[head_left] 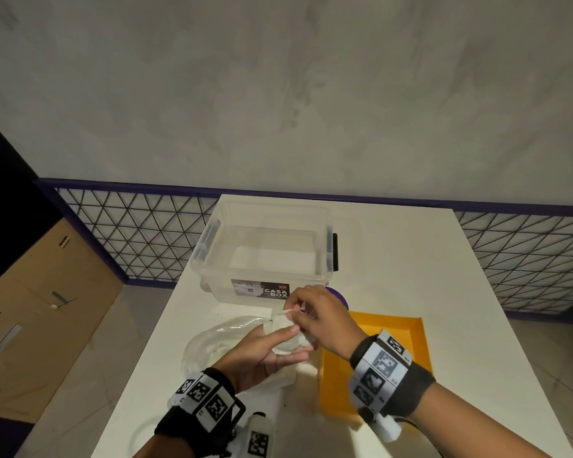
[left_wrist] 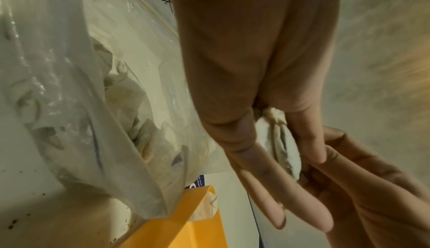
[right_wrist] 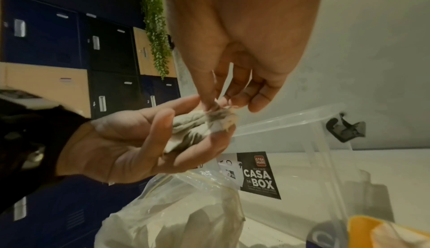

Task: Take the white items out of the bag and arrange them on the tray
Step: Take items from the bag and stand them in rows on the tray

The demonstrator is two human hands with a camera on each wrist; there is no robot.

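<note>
Two containers flank our work, clear plastic storage box [head_left: 265, 249] upper centre, yellow plastic tray [head_left: 414, 342] lower right, clear plastic bag [head_left: 212, 342] beneath, our left hand [head_left: 262, 355] cupping a crumpled white cloth [head_left: 286, 332], our right hand [head_left: 315, 312] pinching its top

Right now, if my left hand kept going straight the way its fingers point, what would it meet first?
Probably the right hand, which pinches the white item lying across the left hand. Beyond it stands the clear box, though depth is hard to judge.

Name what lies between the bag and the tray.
In the head view, bare white table lies between the bag and the tray; the hands, holding a white item, hang above it.
</note>
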